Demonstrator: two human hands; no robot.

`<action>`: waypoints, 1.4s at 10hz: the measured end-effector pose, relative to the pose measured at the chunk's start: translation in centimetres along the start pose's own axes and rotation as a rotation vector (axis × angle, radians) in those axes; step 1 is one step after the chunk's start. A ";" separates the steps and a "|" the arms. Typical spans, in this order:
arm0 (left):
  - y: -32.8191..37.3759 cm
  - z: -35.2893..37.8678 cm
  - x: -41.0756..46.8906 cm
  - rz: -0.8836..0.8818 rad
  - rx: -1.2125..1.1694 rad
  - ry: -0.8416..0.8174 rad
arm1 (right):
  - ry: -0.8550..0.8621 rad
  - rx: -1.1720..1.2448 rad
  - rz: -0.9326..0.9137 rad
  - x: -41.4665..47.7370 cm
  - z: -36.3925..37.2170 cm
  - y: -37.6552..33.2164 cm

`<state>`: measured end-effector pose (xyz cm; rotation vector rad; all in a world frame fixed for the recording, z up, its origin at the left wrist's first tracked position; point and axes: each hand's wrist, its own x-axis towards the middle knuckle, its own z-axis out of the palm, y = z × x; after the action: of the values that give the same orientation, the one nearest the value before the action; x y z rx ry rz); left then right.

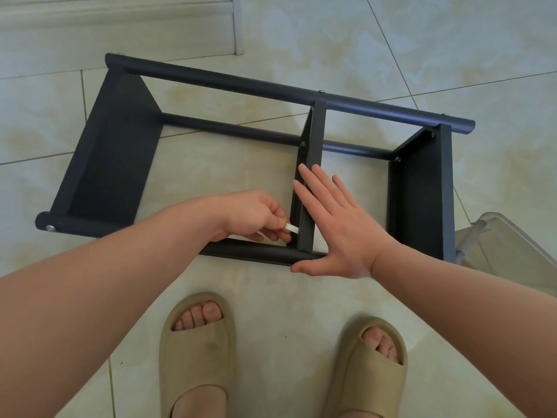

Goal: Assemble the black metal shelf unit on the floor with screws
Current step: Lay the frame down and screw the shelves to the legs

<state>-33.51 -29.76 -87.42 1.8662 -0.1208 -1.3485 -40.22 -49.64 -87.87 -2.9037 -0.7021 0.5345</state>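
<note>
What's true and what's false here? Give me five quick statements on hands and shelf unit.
1. The right hand lies flat on the middle shelf. True.
2. The left hand is empty. False: it pinches a small pale tool.
3. The unit stands upright. False: it lies on its side on the floor.
4. A screw sits in the near pole, at its left end. True.
5. The person is barefoot. False: slippers on both feet.
</note>
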 end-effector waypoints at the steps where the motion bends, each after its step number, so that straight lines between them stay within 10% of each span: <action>1: 0.0 -0.1 -0.2 0.008 0.041 -0.011 | -0.001 0.001 -0.001 0.0 0.0 0.0; 10: -0.1 0.1 -0.6 0.096 0.271 0.136 | 0.006 0.007 -0.004 0.1 0.0 -0.1; 14: 0.6 1.0 0.2 -0.048 -0.264 0.142 | 0.016 0.003 -0.004 0.1 0.1 0.0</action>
<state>-34.01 -30.80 -87.23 1.7419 0.1687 -1.1957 -40.17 -49.58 -87.95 -2.8996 -0.7046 0.5114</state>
